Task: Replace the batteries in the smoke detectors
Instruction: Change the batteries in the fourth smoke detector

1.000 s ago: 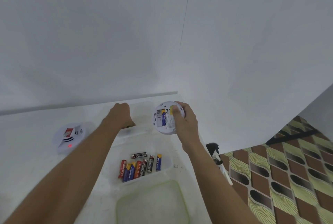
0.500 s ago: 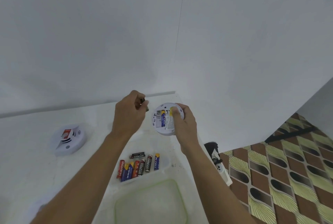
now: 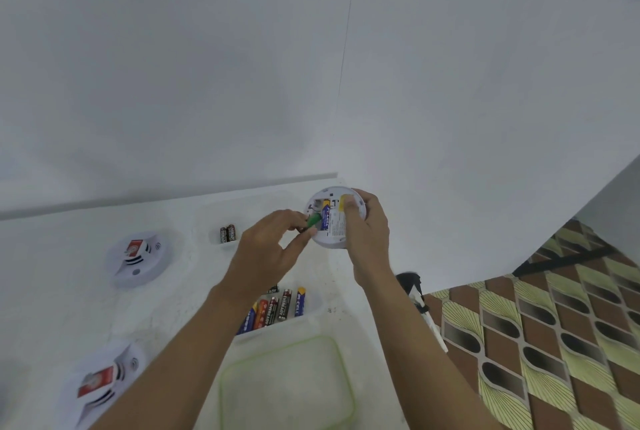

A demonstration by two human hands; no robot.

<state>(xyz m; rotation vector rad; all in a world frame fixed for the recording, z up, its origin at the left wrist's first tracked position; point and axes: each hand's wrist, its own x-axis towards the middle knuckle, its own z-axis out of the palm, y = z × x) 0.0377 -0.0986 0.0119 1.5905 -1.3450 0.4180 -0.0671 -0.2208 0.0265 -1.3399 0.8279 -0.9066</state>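
Observation:
My right hand (image 3: 365, 235) grips a round white smoke detector (image 3: 334, 216) with its back turned to me. A blue and yellow battery sits in its open compartment. My left hand (image 3: 273, 249) pinches a green-tipped battery (image 3: 311, 221) at the compartment's left slot. Two more white smoke detectors lie on the white table, one at the left (image 3: 136, 258) and one at the lower left (image 3: 104, 383). A clear tray (image 3: 313, 317) holds several loose batteries (image 3: 277, 308). Two dark batteries (image 3: 228, 234) lie in another clear container further back.
A clear lid with a green rim (image 3: 287, 381) lies near the table's front edge. The table (image 3: 52, 291) meets a white wall behind. At the right is a patterned brown and green floor (image 3: 554, 325), with a black and white object (image 3: 414, 291) by the table edge.
My left hand lifted from the far container with a battery and moved right to the detector's compartment. The view dropped, showing a second detector at the lower left.

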